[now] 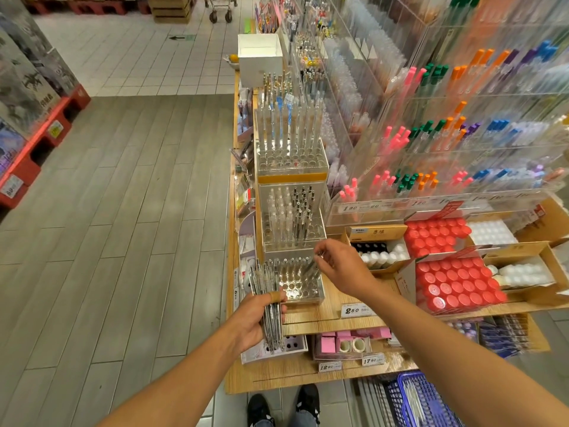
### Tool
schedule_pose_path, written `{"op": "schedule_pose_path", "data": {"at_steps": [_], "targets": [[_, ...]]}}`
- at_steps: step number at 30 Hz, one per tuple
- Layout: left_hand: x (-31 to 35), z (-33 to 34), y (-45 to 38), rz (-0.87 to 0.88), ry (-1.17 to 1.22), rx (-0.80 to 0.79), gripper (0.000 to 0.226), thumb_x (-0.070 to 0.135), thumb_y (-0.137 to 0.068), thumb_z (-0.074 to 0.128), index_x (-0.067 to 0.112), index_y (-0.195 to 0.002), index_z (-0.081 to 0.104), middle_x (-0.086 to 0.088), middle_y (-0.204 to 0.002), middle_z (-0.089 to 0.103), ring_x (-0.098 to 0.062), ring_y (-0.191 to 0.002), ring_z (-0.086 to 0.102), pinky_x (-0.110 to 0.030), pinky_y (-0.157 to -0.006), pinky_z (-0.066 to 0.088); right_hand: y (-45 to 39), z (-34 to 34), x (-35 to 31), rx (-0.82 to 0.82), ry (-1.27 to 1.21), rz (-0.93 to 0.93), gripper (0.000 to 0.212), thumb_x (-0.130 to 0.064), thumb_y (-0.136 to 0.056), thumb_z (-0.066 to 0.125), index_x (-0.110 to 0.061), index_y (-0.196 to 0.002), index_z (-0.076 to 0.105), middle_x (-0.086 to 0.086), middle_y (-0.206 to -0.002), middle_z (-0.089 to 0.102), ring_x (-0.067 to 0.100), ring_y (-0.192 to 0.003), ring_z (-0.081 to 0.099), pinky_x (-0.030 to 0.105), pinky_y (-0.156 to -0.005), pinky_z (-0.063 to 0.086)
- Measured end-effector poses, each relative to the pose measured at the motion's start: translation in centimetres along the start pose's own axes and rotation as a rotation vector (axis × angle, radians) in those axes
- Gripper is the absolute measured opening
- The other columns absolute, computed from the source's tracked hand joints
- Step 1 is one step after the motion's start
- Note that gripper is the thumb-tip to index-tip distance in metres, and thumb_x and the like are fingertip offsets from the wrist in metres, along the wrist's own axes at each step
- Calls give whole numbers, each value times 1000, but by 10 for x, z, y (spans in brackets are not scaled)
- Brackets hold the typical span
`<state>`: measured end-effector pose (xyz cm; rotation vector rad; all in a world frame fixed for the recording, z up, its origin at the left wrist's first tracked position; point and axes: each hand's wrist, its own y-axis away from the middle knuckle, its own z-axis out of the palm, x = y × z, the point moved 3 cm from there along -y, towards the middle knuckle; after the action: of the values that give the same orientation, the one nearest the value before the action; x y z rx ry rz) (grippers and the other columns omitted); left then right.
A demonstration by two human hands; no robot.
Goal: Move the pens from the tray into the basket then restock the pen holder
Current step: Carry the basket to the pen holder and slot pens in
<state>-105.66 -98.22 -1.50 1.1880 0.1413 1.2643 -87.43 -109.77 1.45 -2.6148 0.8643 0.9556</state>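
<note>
Floorboards (129, 211) of grey plank fill the left side, with red pallets (46, 131) along the far left edge. Next comes the left hand (258, 318), fingers and thumb curled round a bundle of pens (271, 306); the bundle stands nearly upright, its long axis running from low near the wrist up and slightly left, upper ends fanning out beside the pen holder (300, 280). That holder is a clear block of round holes sitting on the wooden shelf (332, 303), with a few pens already standing in its rear holes and the front holes bare. Behind it rise two more clear holders (291, 211) stocked with upright pens.

Above the holder's right rear corner hovers the right hand (338, 260), thumb and forefinger pinching a single pen (312, 266), which slants from the fingertips down and to the left, its lower end at the holes; whether it is seated in one I cannot tell. Further right lie boxes of red-capped bottles (452, 285) and acrylic racks of coloured pens (446, 134). At the bottom right, on the floor, sits a blue basket (428, 402) holding pens that lie lengthwise, pointing away from the person.
</note>
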Motion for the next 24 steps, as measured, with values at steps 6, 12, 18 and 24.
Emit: {"op": "schedule_pose_path", "data": {"at_steps": [6, 12, 18, 24], "targets": [[1, 0, 0, -1, 23, 19, 17, -1, -88, 63, -7, -104, 61, -15, -76, 65, -21, -61, 61, -28, -53, 57, -8, 14, 6, -46, 160, -33, 12, -26, -95, 58, -20, -106, 59, -15, -86, 54, 1, -71, 51, 23, -68, 44], [1, 0, 2, -9, 30, -40, 26, 6, -83, 65, -6, -106, 60, -15, -79, 63, -21, -64, 62, -28, -57, 58, -16, 20, -1, -62, 299, -147, 14, -23, -91, 64, -16, -102, 68, -3, -99, 60, 12, -88, 55, 21, -77, 41], [1, -1, -1, -2, 13, -32, 24, 4, -88, 63, -10, -108, 63, -17, -81, 66, -22, -68, 64, -29, -60, 58, -12, 28, -4, -74, 408, -160, 18, -24, -91, 63, -13, -104, 70, -2, -96, 58, 14, -86, 57, 20, -73, 45], [1, 0, -1, 30, -7, -22, 37, 8, -77, 70, -12, -108, 66, -16, -79, 70, -20, -63, 67, -28, -56, 59, -11, 24, -15, -92, 199, -1, 19, -29, -91, 64, -20, -107, 66, -8, -93, 62, 12, -91, 59, 24, -75, 46]]}}
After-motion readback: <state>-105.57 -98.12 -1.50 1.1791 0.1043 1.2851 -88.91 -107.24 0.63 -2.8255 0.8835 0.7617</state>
